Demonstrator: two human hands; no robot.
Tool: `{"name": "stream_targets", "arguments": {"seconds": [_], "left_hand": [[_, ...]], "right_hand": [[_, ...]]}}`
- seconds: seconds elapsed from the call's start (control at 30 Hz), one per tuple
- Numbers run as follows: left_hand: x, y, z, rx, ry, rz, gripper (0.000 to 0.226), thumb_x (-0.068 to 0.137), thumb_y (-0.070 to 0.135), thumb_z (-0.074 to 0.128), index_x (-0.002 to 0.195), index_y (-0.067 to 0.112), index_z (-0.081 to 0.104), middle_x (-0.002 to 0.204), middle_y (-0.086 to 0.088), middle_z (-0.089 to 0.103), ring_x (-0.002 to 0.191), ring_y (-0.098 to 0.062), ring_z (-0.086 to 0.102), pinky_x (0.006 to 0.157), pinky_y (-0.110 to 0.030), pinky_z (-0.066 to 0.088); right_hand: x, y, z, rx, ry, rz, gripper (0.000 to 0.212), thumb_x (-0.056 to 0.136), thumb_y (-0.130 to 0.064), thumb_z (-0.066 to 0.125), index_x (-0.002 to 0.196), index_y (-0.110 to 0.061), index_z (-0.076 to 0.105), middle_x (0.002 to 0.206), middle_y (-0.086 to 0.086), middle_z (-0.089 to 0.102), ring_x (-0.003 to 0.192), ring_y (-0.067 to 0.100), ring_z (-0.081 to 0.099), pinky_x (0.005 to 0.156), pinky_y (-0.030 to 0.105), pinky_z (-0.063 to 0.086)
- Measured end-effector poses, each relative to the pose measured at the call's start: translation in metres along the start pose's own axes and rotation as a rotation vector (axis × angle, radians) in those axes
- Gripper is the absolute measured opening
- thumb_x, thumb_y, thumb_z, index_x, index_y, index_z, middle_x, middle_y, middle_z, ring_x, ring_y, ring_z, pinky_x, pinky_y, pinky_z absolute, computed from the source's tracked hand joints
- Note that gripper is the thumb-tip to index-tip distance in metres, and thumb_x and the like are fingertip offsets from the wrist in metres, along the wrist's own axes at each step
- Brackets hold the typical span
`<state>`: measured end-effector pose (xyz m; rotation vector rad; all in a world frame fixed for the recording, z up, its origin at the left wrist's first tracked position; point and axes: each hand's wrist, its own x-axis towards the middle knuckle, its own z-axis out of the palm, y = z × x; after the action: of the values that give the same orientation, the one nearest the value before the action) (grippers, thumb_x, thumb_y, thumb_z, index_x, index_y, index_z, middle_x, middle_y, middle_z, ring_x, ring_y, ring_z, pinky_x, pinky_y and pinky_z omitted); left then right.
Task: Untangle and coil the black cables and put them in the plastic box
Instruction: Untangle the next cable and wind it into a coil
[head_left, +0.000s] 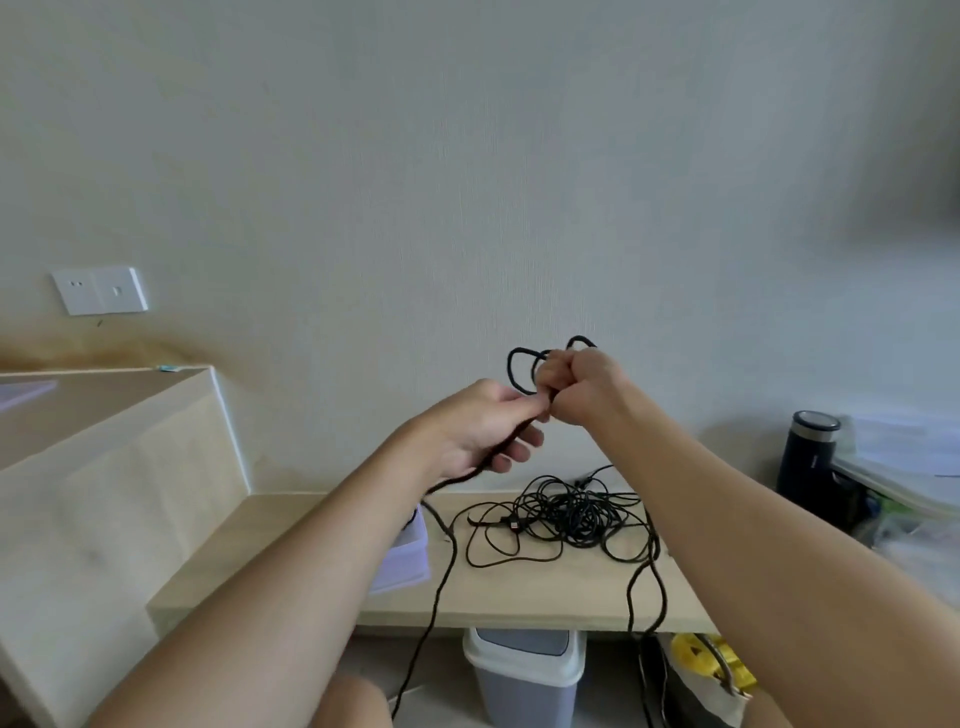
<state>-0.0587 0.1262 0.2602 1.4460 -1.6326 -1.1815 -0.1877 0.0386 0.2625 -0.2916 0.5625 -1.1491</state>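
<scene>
Sprawling cable tangle (571, 514) on wooden desk (519, 592)

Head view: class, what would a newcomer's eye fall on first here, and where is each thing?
Two bare hands meet mid-frame before the pale wall: the right hand grips small loops of a black cable, the left hand holds its trailing length beside it. Below them, a tangle of black cables lies on the light wooden desk, a dark flask standing to the right.
</scene>
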Motion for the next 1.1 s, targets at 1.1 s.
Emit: {"name": "stream_targets", "arguments": {"seconds": [1.1], "left_hand": [[-0.012,0.012,-0.017,0.092,-0.076,-0.004,0.016,0.102,0.019,0.05,0.101,0.008,0.061,0.07,-0.002,0.061,0.053,-0.013,0.055,0.048,-0.022,0.042]], "right_hand": [[0.001,0.003,0.026,-0.384,-0.054,0.025,0.031,0.104,-0.013,0.042,0.074,-0.015,0.044,0.048,-0.005,0.033,0.032,0.007,0.022,0.03,0.018,0.015]]}}
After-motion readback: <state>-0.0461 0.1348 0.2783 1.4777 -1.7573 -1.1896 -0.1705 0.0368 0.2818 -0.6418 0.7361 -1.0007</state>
